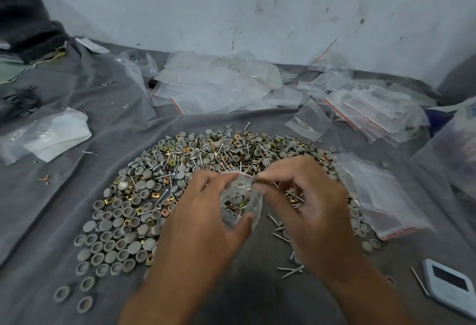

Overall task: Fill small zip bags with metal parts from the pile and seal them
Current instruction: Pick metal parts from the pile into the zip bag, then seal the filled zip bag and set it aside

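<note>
On grey cloth (64, 195) by a wall (231, 2), both hands' grip holds a bag (238, 204).

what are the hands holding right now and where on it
Both hold one small zip bag with parts in it. The left hand grips its body, thumb in front; the right hand pinches the top edge at the mouth.

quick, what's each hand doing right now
Left hand: holding the zip bag, fingers curled round it.
Right hand: pinching the bag's top edge.
</note>
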A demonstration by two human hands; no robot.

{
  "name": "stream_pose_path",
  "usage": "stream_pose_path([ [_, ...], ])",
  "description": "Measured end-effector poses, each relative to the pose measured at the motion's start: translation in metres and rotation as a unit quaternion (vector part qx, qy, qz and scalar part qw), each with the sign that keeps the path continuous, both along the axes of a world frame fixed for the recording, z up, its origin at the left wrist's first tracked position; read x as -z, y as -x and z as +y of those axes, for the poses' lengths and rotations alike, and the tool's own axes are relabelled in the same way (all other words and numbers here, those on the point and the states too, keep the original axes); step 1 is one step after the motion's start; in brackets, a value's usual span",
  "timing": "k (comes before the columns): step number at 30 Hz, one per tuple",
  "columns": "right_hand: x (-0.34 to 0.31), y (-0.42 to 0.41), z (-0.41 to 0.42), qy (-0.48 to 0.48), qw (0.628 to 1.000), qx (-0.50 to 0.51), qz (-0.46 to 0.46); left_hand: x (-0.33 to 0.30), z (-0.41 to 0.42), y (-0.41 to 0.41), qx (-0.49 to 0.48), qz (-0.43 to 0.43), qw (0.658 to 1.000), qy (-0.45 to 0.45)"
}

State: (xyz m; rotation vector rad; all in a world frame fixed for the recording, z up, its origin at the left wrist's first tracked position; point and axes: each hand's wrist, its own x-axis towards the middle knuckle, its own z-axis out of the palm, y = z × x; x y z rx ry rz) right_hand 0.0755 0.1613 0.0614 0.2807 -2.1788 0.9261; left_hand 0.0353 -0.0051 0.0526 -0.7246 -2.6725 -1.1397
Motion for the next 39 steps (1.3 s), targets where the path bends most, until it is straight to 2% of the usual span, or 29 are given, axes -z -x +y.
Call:
stream_pose_path([
  [3,0.006,0.002,-0.002,-0.063,0.997,0.028,-0.028,-0.002,0.001,-0.001,0.002,0.005,1.0,0.0],
  [9,0.005,0.001,0.003,-0.046,0.998,0.03,-0.012,-0.003,0.002,-0.001,0.0,0.004,1.0,-0.005],
  [11,0.006,0.001,0.004,-0.059,0.997,0.023,-0.051,-0.003,0.001,-0.001,0.001,0.002,1.0,-0.002],
  [18,0.006,0.003,0.024,-0.007,0.989,0.002,-0.145,-0.002,0.0,0.002,-0.011,-0.002,1.0,-0.008],
  [21,0.007,0.005,0.027,-0.005,0.991,0.001,-0.136,-0.005,0.0,0.001,-0.013,0.0,0.999,-0.045],
  [27,0.008,0.009,0.026,0.058,0.992,0.016,-0.111,-0.013,-0.002,-0.003,-0.025,-0.017,0.985,-0.168],
  [35,0.001,0.007,0.022,0.107,0.992,0.008,-0.071,-0.014,-0.004,-0.002,0.042,-0.054,0.964,-0.256],
  [39,0.0,0.006,0.021,0.192,0.98,0.018,-0.058,-0.011,-0.002,-0.002,0.071,-0.067,0.94,-0.326],
])
